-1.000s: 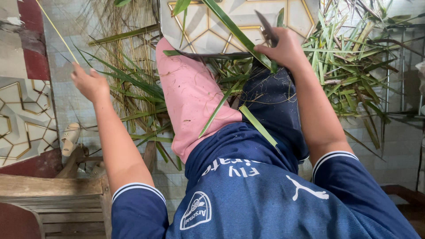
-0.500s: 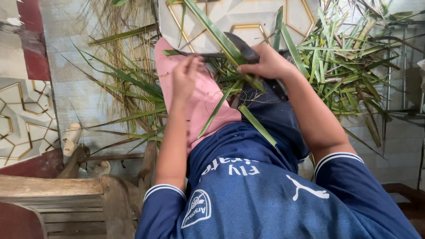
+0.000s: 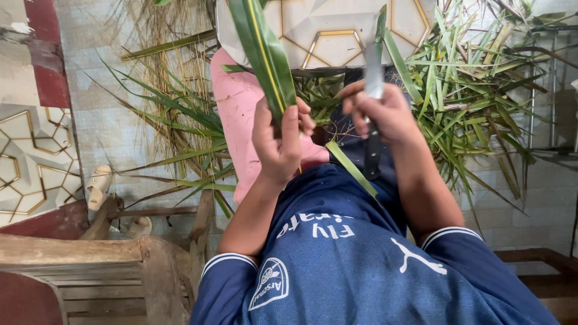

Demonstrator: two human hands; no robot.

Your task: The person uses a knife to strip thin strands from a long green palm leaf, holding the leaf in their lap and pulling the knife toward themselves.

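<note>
My left hand (image 3: 280, 141) is closed on the base of a long green palm leaf (image 3: 262, 51) with a yellow midrib, held upright in front of me. In my right hand (image 3: 385, 111) I grip a knife (image 3: 373, 72) by its dark handle, its grey blade pointing up beside the leaf. The two hands are close together above my lap. A pink cloth (image 3: 241, 114) lies over my left leg, and a loose leaf strip (image 3: 352, 168) rests across my dark blue shirt.
A heap of cut green leaves (image 3: 475, 90) lies on the floor to the right, and dry yellowish fronds (image 3: 162, 102) to the left. A wooden bench (image 3: 90, 265) stands at the lower left with pale sandals (image 3: 99, 186) by it. Patterned tiles (image 3: 337, 30) are ahead.
My left hand came in from the far left, took hold of a leaf and raised it upright. My right hand lifted the knife so its blade points up next to the leaf.
</note>
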